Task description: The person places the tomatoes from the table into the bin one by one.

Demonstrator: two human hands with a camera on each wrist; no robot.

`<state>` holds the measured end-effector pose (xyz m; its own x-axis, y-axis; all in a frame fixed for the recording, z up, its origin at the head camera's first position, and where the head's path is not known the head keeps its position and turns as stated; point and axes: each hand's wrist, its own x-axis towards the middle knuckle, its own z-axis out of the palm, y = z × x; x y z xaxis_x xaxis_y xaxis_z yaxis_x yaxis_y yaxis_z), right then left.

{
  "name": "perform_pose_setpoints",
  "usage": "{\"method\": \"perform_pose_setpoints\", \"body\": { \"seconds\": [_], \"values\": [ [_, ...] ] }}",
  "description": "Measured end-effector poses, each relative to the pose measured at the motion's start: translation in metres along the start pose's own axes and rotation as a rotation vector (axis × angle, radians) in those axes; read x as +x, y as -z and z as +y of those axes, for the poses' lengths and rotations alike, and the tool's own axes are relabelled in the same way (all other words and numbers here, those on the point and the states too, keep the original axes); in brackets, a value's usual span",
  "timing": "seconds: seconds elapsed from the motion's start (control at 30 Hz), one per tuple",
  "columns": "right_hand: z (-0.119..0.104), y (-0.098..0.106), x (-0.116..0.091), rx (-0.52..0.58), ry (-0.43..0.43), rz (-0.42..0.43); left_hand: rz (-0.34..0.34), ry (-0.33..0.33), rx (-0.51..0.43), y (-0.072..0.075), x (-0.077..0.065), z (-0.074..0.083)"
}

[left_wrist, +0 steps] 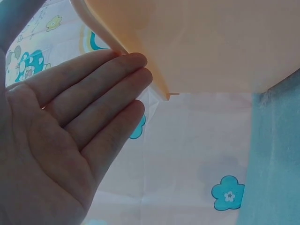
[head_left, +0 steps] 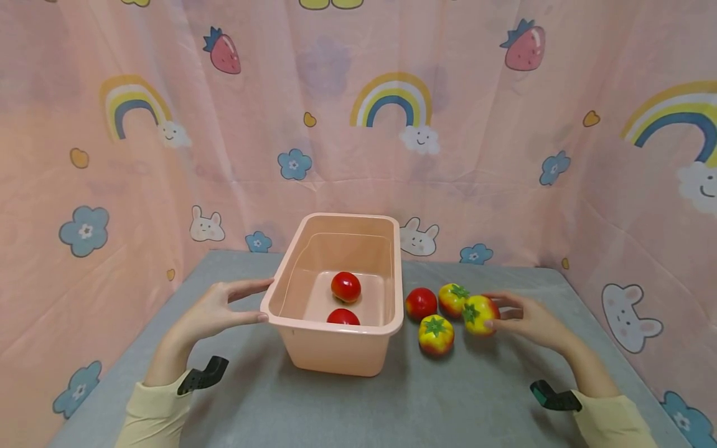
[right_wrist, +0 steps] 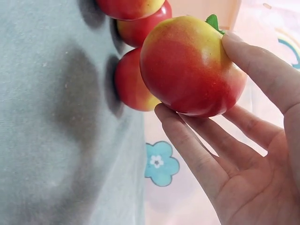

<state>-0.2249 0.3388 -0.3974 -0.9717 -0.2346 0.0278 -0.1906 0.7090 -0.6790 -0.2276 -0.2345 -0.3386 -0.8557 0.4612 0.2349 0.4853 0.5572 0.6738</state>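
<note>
My right hand [head_left: 534, 323] pinches a red-and-yellow tomato [head_left: 478, 315] with a green leafy top between thumb and fingertips. In the right wrist view this tomato [right_wrist: 187, 70] hangs beside the tabletop, its shadow apart from it. My left hand [head_left: 210, 311] touches the left rim of a peach plastic bin [head_left: 336, 348]; in the left wrist view its fingers [left_wrist: 103, 101] are straight against the rim. Inside the bin lie a red tomato [head_left: 345, 286] and another red tomato [head_left: 343, 317], partly hidden by the front wall.
Right of the bin stand a red tomato [head_left: 421, 303], a yellow-topped tomato [head_left: 452, 297] behind the held one, and another yellow-topped tomato [head_left: 436, 336] in front. The grey table [head_left: 459, 398] ends at a pink patterned curtain [head_left: 476, 186] at the back and sides.
</note>
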Motion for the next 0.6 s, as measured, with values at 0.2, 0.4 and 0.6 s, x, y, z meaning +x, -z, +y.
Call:
{"method": "perform_pose_setpoints", "body": {
  "seconds": [0.2, 0.4, 0.6],
  "values": [
    [-0.007, 0.003, 0.0, -0.004, 0.019, 0.005, -0.004, 0.001, -0.002, 0.0, 0.0, 0.001],
    [-0.015, 0.007, 0.001, -0.01, 0.016, 0.017, -0.005, 0.002, -0.009, 0.0, 0.001, 0.001],
    [-0.021, 0.011, 0.002, -0.021, 0.029, 0.027, -0.001, 0.006, -0.009, 0.0, 0.0, 0.001]
  ]
}}
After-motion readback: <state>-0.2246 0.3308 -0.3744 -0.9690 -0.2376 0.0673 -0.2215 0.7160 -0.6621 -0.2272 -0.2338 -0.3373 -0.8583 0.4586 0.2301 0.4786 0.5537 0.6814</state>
